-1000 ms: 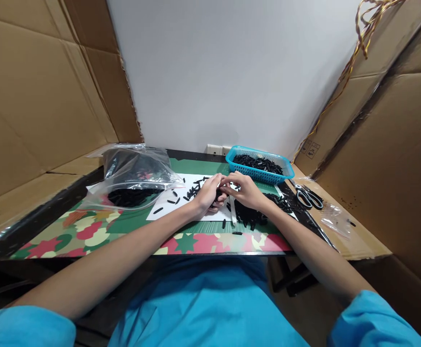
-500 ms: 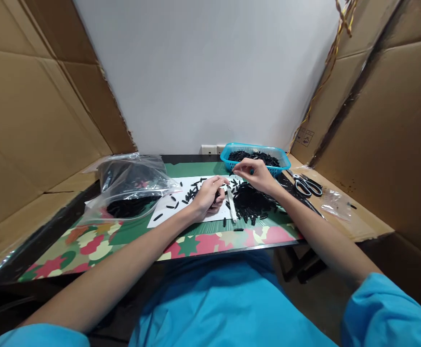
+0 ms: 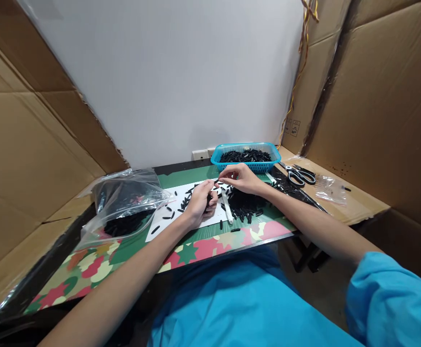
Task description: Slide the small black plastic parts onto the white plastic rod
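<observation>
- Black piece [image 3: 216,181] is pinched in the fingertips of the right grip [image 3: 242,179], just beside the left grip [image 3: 201,200]; whether it is also touched by the left thumb cannot be told.
- By the left grip, fingers are curled around a black bundle [image 3: 208,204], mostly hidden by them.
- Under the left grip, a white sheet [image 3: 154,224] is spread on the surface [image 3: 181,177], strewn with loose black pieces.
- Between the left grip and a black pile [image 3: 245,202], a white strip [image 3: 228,209] is laid.
- Below the right grip, the pile is partly covered by the forearm.
- Just beyond the right grip, the way to the wall [image 3: 174,72] is blocked by a blue basket [image 3: 263,167] filled with black pieces.
- Well right of the right grip, scissors [image 3: 302,176] and a small clear bag [image 3: 329,190] are laid.
- Left of the left grip, the sheet is overlapped by a large clear bag [image 3: 134,193] with black contents.
- Both grips are flanked, well apart, by cardboard panels [image 3: 387,111].
</observation>
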`<state>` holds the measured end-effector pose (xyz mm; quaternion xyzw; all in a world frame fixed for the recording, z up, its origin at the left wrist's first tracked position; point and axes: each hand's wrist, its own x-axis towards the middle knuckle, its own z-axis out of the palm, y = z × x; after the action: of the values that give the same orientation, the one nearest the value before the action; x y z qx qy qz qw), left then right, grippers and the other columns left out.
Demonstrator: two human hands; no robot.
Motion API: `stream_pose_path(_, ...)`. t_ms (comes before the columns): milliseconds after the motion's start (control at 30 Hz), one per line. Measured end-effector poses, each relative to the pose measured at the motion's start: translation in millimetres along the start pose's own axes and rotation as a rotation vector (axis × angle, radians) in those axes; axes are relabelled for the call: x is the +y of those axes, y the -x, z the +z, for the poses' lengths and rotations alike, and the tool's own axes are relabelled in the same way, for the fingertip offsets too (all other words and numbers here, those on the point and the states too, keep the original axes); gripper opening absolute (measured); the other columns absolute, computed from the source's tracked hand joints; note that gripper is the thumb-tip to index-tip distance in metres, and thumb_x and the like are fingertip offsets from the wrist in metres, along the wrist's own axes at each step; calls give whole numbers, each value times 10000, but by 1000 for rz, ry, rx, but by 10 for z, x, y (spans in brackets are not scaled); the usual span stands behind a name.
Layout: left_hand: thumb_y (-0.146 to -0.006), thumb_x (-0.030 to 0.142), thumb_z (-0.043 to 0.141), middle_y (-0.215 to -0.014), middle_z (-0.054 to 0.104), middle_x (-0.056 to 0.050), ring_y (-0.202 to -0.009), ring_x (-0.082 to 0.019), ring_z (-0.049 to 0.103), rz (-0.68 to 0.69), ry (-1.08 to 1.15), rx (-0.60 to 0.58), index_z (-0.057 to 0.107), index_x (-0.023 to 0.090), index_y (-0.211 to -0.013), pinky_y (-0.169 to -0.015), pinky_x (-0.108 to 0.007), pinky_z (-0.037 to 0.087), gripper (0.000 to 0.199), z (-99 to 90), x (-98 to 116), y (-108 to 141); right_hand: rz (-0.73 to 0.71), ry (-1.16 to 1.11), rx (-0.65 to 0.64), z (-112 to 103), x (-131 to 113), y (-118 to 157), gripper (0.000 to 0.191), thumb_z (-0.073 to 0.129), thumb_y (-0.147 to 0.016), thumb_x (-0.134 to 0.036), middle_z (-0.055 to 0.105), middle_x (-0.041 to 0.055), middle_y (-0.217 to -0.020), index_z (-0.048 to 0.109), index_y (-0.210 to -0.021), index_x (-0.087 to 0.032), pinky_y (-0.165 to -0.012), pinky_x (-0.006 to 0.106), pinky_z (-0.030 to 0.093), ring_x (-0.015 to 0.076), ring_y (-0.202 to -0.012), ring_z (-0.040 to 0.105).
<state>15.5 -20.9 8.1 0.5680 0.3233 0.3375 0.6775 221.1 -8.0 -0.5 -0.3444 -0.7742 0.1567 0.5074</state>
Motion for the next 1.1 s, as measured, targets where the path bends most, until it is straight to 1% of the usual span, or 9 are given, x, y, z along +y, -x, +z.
stream_pose_path(267,-934,510,698,-493,403,126,-309,-52,256,4,6,13,546,260,-992,-322,-105,181,298,-3,-4,4,16,-5,-2,-16,-12,-6,150,723,-927,-263,717,24,-762,806,-878,-148,-640,251,448,130,-679,607)
stream_pose_path(567,-929,529,695,-501,403,122,-324,-53,263,-6,17,28,548,255,-976,-333,-105,172,315,-6,0,16,37,-4,-1,-5,-27,3,185,729,-923,-317,735,31,-758,795,-870,-153,-611,245,442,130,-656,596)
stream_pose_path(933,-914,519,712,-498,405,125,-328,-58,263,-9,16,22,539,259,-970,-325,-108,174,317,-25,-21,7,50,-3,-6,-1,-34,4,129,707,-901,-245,721,18,-740,784,-867,-148,-622,234,446,120,-647,590)
stream_pose_path(1100,-921,545,703,-498,402,123,-328,-55,261,-6,18,18,542,256,-967,-326,-107,174,334,-10,-14,17,48,-2,-7,3,-40,6,132,708,-901,-255,719,21,-743,780,-864,-150,-613,237,443,121,-639,578)
